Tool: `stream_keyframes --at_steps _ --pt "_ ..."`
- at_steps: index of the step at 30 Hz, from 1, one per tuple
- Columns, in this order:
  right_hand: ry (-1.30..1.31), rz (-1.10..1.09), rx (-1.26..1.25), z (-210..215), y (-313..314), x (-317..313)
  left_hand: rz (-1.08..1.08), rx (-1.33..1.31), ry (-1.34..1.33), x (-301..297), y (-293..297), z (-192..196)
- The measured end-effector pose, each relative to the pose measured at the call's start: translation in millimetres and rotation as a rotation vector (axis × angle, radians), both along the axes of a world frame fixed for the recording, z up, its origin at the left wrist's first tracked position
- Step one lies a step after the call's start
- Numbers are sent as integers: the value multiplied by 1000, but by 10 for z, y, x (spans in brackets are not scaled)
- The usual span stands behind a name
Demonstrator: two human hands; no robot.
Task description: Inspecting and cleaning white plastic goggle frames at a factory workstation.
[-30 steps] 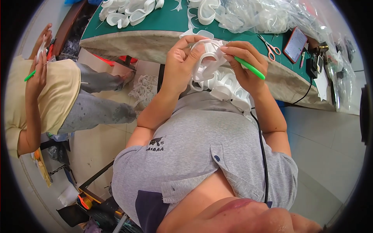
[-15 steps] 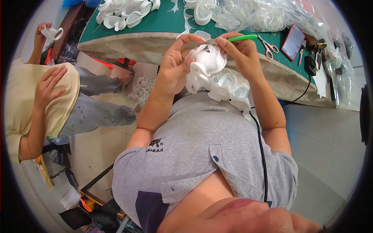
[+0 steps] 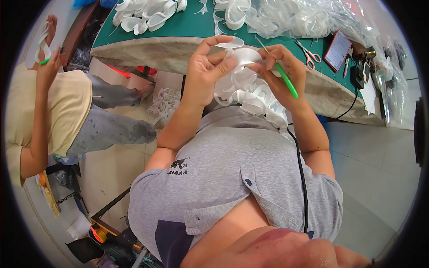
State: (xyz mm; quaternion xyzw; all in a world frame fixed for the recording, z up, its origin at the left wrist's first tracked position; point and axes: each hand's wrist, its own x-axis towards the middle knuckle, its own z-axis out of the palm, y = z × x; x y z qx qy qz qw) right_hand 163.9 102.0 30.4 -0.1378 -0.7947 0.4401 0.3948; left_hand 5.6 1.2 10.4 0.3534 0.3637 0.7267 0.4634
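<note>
Between my two hands, just beyond the table's near edge, is a glossy white curved moulded piece (image 3: pixel 246 56). My left hand (image 3: pixel 206 73) pinches its left side with thumb and fingers. My right hand (image 3: pixel 283 67) is closed around a green-handled tool (image 3: pixel 287 81), whose thin metal tip points away past the fingers toward the table; these fingers also touch the piece's right side. Below, on my lap, lies a heap of similar white pieces (image 3: pixel 263 100), some partly hidden by my hands and the held piece.
White moulded pieces (image 3: pixel 147 18) are piled on the green tabletop (image 3: pixel 192 22). Clear plastic bags (image 3: pixel 286 18), pink-handled scissors (image 3: pixel 309 56) and a phone (image 3: pixel 338 50) lie to the right. At left a co-worker (image 3: pixel 53 107) holds a white piece and a green-handled tool. A black cable (image 3: pixel 303 178) crosses my front.
The green handle in my right hand has swung from pointing right to pointing back toward me. The white piece has been turned. The co-worker's nearer hand has risen to the white piece.
</note>
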Motion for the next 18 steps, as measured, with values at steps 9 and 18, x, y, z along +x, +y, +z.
stream_keyframes --at_steps 9,18 --pt "457 259 -580 -46 260 119 -424 133 -833 -301 96 -207" --pt "621 330 -1050 -91 625 167 -19 -256 1040 -271 -55 -90"
